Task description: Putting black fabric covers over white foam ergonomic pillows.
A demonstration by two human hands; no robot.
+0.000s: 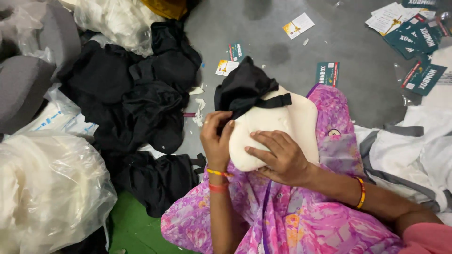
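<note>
Resting on the near lap, right hand (282,157) lies flat on a cream foam pad (278,127), soft and light, probably springy, while left hand (215,141) pinches its left edge, where the limp black cover (245,87) bunches at its far end.

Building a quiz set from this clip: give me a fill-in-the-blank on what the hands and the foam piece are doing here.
1. The right hand lies flat on a ____-coloured foam pad.
2. A fabric cover of ____ colour sits over the pad's far end.
3. The left hand grips the pad at the cover's ____ edge.
4. A pile of black covers lies on the person's ____ side.

Missing words: cream; black; near; left
</note>
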